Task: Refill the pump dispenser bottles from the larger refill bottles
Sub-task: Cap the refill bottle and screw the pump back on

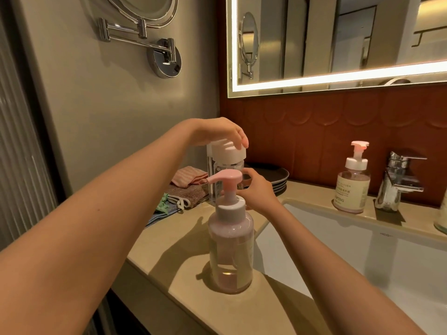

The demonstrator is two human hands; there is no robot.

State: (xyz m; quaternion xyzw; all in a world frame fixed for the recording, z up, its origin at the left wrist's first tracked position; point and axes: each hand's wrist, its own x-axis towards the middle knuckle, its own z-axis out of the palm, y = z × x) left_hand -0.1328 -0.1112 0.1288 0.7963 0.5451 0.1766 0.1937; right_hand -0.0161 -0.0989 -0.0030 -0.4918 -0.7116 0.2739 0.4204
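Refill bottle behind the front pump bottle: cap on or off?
On. The white cap sits on the refill bottle, left hand gripping it from above. Tight or loosened: cannot tell.

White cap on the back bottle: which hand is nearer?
Left. The left hand sits on the white cap, fingers curled over it; the right hand is lower, gripping the clear bottle.

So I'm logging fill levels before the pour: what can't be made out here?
All in the head view.
- refill bottle level: the body is mostly hidden behind the near pump dispenser and the right hand.
- white cap loosened or not: the left hand covers its top.
- far dispenser label: the print is too small to read.
- glass object: cut off by the right edge.
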